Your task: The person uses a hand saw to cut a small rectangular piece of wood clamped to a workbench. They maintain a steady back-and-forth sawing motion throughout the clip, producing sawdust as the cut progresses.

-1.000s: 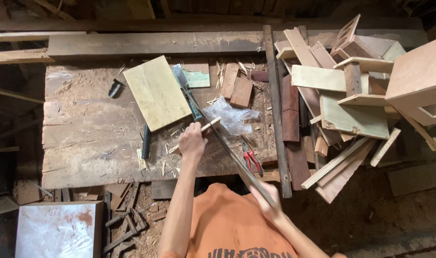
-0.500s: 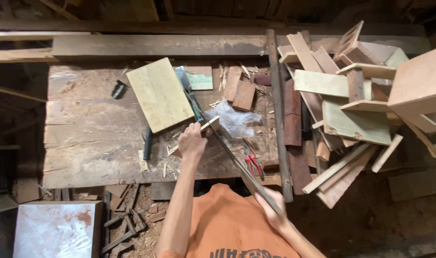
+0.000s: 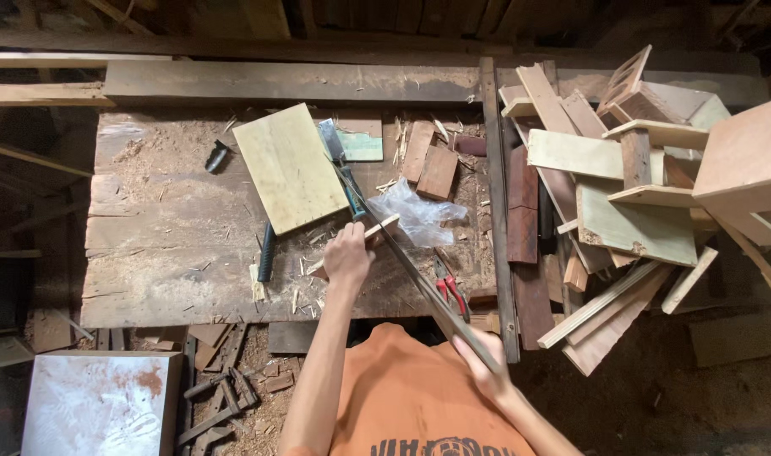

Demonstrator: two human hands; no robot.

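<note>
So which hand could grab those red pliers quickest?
Probably the right hand. It grips the near end of the long wooden strip, just below the red-handled pliers by the bench edge. The left hand holds a small stick farther left.

A worn wooden workbench [image 3: 174,253] carries a pale board [image 3: 290,166] near its middle, a chisel [image 3: 265,253] at seven o'clock of it, a plastic bag [image 3: 419,213] at three o'clock, and offcuts [image 3: 429,162] at two o'clock.
</note>
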